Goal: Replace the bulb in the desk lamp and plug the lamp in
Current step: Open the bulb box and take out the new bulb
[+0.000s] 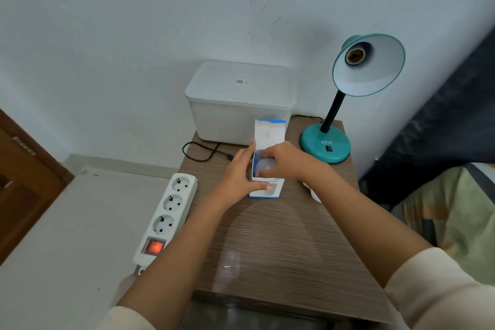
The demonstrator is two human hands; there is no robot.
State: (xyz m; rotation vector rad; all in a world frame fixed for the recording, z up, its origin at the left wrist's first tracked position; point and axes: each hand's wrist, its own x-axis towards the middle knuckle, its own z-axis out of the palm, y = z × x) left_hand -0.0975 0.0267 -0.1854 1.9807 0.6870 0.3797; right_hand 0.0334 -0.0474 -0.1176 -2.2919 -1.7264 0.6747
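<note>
A teal desk lamp (325,146) stands at the table's back right, its shade (375,69) tilted toward me with the socket (355,56) empty. A white-and-blue bulb box (267,190) stands open in the middle of the wooden table, flap up. My left hand (238,171) holds the box's left side. My right hand (284,161) grips the white bulb (262,166) that sits in the box's mouth. Part of another white bulb (314,194) shows behind my right forearm. The lamp's black cord (203,153) loops across the table behind the box; its plug is mostly hidden by my left hand.
A white power strip (168,211) with three sockets and a lit red switch lies along the table's left edge. A white lidded storage box (238,99) stands against the wall at the back. A dark mattress and patterned bedding lie to the right, a wooden door far left.
</note>
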